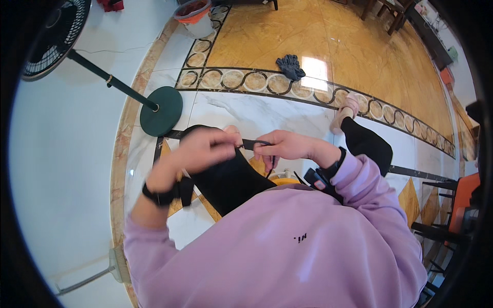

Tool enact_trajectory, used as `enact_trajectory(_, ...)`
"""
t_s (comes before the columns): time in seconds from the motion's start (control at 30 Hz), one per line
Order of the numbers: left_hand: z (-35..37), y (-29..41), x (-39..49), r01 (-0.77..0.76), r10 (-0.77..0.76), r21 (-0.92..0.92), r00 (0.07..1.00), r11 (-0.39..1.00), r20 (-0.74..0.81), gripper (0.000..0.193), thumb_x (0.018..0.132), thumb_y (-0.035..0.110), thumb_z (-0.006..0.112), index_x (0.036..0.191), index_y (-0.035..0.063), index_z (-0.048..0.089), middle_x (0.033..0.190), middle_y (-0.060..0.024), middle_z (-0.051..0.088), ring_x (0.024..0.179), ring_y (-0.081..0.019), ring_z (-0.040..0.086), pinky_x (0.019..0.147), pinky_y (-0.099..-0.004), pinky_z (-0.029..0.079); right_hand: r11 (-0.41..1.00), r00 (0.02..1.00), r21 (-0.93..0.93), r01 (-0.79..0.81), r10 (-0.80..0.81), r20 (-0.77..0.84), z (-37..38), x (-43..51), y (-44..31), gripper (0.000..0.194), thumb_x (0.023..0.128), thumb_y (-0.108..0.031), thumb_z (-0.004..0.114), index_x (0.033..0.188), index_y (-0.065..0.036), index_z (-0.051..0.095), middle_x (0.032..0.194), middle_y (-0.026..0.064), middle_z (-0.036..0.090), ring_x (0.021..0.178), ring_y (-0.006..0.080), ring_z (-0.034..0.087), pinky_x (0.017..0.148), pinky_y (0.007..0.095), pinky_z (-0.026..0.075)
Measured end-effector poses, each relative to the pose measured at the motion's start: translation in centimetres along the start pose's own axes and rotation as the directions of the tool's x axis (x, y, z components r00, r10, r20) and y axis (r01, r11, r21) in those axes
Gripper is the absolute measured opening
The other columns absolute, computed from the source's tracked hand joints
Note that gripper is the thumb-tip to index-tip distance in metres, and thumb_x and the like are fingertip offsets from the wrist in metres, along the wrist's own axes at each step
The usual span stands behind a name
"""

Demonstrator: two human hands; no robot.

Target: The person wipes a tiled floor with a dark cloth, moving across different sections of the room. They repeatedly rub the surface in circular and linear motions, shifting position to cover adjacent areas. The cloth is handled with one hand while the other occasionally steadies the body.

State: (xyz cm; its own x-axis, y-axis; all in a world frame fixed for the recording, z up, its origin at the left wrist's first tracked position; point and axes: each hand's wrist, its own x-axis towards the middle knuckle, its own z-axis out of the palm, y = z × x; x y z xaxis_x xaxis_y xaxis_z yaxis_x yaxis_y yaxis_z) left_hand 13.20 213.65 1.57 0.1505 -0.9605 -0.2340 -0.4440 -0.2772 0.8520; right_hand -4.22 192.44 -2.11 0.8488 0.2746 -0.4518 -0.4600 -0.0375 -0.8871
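Note:
A thin dark cord point(263, 142) arches between my two hands above my left thigh, and part of it hangs down below the right fingers. Pinched on this cord is my right hand point(283, 145), thumb and fingers together. My left hand point(204, 150) is blurred by motion; its fingertips are at the cord's left end, and whether they grip it cannot be told. Black bands circle both wrists, the left one point(160, 195) with a dark flap beside it. Near the right wrist is a dark device point(319, 181) with a small red mark. Something yellow point(285, 181) shows between my legs.
A fan's round green base point(161, 111) stands ahead at left, near a lined bin point(196, 19). A crumpled dark grey cloth point(290, 67) lies on the floor ahead. A broom head point(120, 265) is at lower left. Orange and black furniture point(464, 200) stands at right.

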Motion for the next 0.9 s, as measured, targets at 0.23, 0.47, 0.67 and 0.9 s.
enact_trajectory(0.23,2.0,2.5,-2.4,0.331,-0.222,-0.450,0.935,0.829,0.278,0.022,0.096,0.012,0.062,0.114,-0.0001,0.063,0.082,-0.0041,0.067,0.077,-0.0109,0.065,0.074,-0.0273,0.050,0.914,0.861,-0.239,0.327,-0.184,0.475,-2.5,5.5,-5.9,0.020,0.099,-0.018,0.060,0.105,0.000,0.068,0.086,0.0052,0.071,0.082,0.0113,0.066,0.074,0.0284,0.052)
enact_trajectory(0.47,-4.2,0.1,4.5,0.005,0.045,0.393,0.992,0.919,-0.119,0.037,0.086,0.017,0.071,0.121,0.0070,0.063,0.094,-0.0146,0.068,0.086,-0.0362,0.062,0.078,-0.0397,0.051,0.999,0.956,0.029,0.044,-0.050,0.288,-15.4,11.0,3.2,0.031,0.096,-0.023,0.065,0.122,-0.006,0.066,0.109,0.0050,0.072,0.102,0.0131,0.066,0.085,0.0293,0.053)
enact_trajectory(0.67,-9.6,-2.9,7.6,-0.173,-0.021,-0.485,0.929,0.857,-0.369,0.039,0.095,0.022,0.063,0.128,0.0028,0.061,0.101,-0.0139,0.070,0.096,-0.0290,0.067,0.089,-0.0398,0.052,0.933,0.639,-0.247,-0.261,-0.025,-0.769,-32.7,18.8,18.8,0.058,0.087,-0.037,0.074,0.135,-0.009,0.059,0.122,0.0158,0.067,0.107,0.0272,0.065,0.094,0.0366,0.050)
enact_trajectory(0.9,-15.4,-11.4,11.9,-0.606,-0.594,-0.769,0.549,0.203,-0.589,0.040,0.103,0.015,0.047,0.141,0.0041,0.047,0.109,-0.0060,0.058,0.102,-0.0197,0.057,0.095,-0.0362,0.046,0.742,0.426,-0.419,-0.523,-0.198,-0.883,-49.4,23.9,27.5,0.096,0.080,-0.059,0.073,0.154,-0.014,0.032,0.159,0.0278,0.024,0.143,0.0475,0.029,0.117,0.0483,0.029)
